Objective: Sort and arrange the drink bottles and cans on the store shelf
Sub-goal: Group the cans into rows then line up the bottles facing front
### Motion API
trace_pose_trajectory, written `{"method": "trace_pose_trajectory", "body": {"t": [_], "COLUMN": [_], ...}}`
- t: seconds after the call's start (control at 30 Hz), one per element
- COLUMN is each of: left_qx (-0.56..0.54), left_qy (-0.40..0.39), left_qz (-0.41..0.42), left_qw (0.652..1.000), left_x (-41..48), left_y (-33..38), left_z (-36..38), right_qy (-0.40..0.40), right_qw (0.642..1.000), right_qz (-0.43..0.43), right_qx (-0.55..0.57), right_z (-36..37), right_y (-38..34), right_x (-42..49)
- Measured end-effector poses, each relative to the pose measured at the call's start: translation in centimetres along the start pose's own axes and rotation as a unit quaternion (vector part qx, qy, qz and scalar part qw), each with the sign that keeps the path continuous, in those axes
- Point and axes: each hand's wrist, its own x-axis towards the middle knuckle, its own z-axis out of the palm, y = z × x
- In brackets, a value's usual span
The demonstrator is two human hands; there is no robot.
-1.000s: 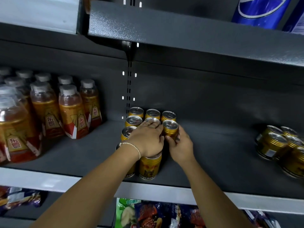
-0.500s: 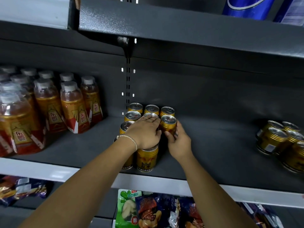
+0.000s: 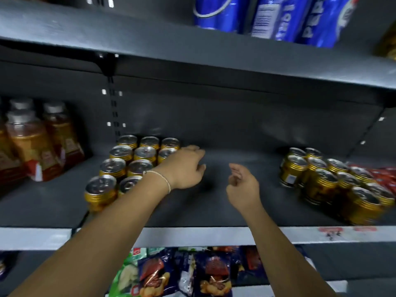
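Head view
Surface: a dark grey metal shelf (image 3: 214, 206) with a pale strip (image 3: 192, 234) along its front edge.
Room: a grey slotted back wall (image 3: 214, 125) behind the shelf and an upper shelf (image 3: 192, 50) over it.
Left cans (image 3: 120, 166): gold, upright, in tight rows at the shelf's left middle.
Right cans (image 3: 321, 181): gold, bunched at the shelf's right end, touching red packets (image 3: 383, 174).
Bottles (image 3: 32, 142): amber with grey caps, at the shelf's far left.
Left hand (image 3: 186, 168): over mid-shelf, fingers loosely curled and holding nothing; a bracelet (image 3: 162, 179) is on the wrist.
Right hand (image 3: 242, 185): over mid-shelf, fingers loosely bent, empty.
Below the shelf: snack bags (image 3: 182, 273).
Writing: blue packs (image 3: 278, 16) above the shelf read "PEP"; the bottle labels and red strip marks are too blurred to read.
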Motion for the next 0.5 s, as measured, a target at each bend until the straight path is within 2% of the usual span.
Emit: {"method": "trace_pose_trajectory", "body": {"t": [0.17, 0.33, 0.43, 0.5], "left_qx": [-0.073, -0.133, -0.152, -0.157], "left_qy": [-0.035, -0.054, -0.047, -0.051], "left_qz": [0.056, 0.104, 0.137, 0.151], "left_qw": [0.995, 0.984, 0.978, 0.975], "left_x": [3.3, 5.9, 6.9, 7.4], "left_y": [8.1, 16.2, 20.3, 22.5], "left_z": [5.0, 8.8, 10.4, 11.3], "right_qy": [0.080, 0.190, 0.241, 0.259], "right_qw": [0.990, 0.953, 0.928, 0.921], "right_qz": [-0.012, -0.037, -0.024, 0.016], "right_qx": [-0.114, -0.235, -0.283, -0.290], "right_z": [-9.4, -17.9, -21.3, -23.1], "right_y": [2.5, 4.8, 6.3, 7.4], "right_x": [0.0, -0.2, -0.2, -0.1]}}
